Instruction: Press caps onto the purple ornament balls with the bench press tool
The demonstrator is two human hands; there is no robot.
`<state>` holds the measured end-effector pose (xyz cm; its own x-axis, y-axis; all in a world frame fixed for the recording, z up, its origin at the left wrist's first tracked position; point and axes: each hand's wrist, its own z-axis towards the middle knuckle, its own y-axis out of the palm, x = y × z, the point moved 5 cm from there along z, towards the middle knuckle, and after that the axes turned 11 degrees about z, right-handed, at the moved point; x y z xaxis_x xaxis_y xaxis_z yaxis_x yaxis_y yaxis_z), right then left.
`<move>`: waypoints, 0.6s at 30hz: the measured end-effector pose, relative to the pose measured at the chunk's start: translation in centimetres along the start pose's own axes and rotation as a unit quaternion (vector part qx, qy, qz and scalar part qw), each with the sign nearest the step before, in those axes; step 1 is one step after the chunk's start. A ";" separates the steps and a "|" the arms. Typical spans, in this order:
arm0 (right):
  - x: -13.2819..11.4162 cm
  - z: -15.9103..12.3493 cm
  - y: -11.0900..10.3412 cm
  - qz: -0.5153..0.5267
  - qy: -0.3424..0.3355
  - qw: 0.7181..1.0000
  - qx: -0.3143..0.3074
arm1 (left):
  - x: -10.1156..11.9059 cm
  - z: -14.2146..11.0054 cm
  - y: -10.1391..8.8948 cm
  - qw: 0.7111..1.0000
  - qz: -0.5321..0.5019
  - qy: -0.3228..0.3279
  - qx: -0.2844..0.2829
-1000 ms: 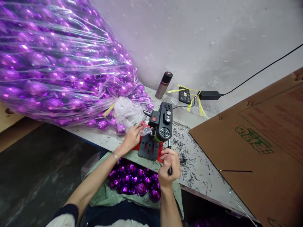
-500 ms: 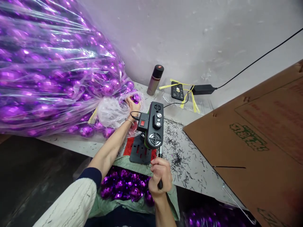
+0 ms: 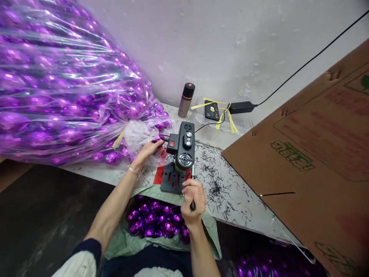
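My left hand [image 3: 147, 152] is by the knotted mouth of a huge clear plastic bag of shiny purple balls [image 3: 66, 96], left of a small black bench press [image 3: 184, 148]. Its fingers curl around what looks like a purple ball, half hidden. My right hand [image 3: 192, 196] is closed around the press's black lever handle, just in front of the machine's slotted base [image 3: 172, 182]. The base stands on a red mat [image 3: 158, 176]. A green sack [image 3: 123, 240] below the table's edge holds several purple faceted balls [image 3: 155, 223].
Black shavings [image 3: 216, 181] litter the white table [image 3: 95, 175]. A dark spray bottle [image 3: 186, 100], a black device tied with yellow ribbon [image 3: 211, 110] and a power adapter [image 3: 241, 107] stand at the wall. A large cardboard sheet [image 3: 311, 154] covers the right side.
My left hand reached from the press into the bag's mouth, then drew back towards the press. My right hand stayed on the lever handle. The camera shifted slightly.
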<state>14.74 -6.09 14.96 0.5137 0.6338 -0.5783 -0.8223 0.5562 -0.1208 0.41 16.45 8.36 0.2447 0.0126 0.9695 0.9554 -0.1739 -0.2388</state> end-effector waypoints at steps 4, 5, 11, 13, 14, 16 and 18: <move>-0.2 0.5 0.1 0.006 -0.005 1.000 0.012 | -2.3 -7.1 -1.5 0.963 -0.244 -0.106 -0.039; -0.3 0.5 0.1 0.005 -0.006 1.000 0.015 | -2.8 -8.8 -1.4 0.951 -0.276 -0.126 -0.049; -0.4 0.8 0.2 0.007 -0.022 0.999 0.022 | -5.3 -14.8 0.5 0.918 -0.336 -0.197 -0.070; -0.4 0.8 0.2 0.007 -0.025 1.000 0.017 | -5.7 -15.5 1.3 0.916 -0.334 -0.213 -0.061; -0.3 0.8 0.2 0.007 -0.025 1.000 0.015 | -5.7 -15.7 1.7 0.917 -0.330 -0.217 -0.059; -0.2 0.8 0.2 0.005 -0.025 1.000 0.014 | -5.8 -15.9 2.3 0.921 -0.315 -0.221 -0.059; -0.2 0.7 0.2 0.004 -0.025 1.000 0.014 | -5.9 -16.1 2.9 0.926 -0.298 -0.221 -0.069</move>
<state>14.68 -5.71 15.61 0.5191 0.6642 -0.5379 -0.8196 0.5653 -0.0929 -0.90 0.05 2.83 -0.2467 0.5427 0.8029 0.9199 -0.1295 0.3702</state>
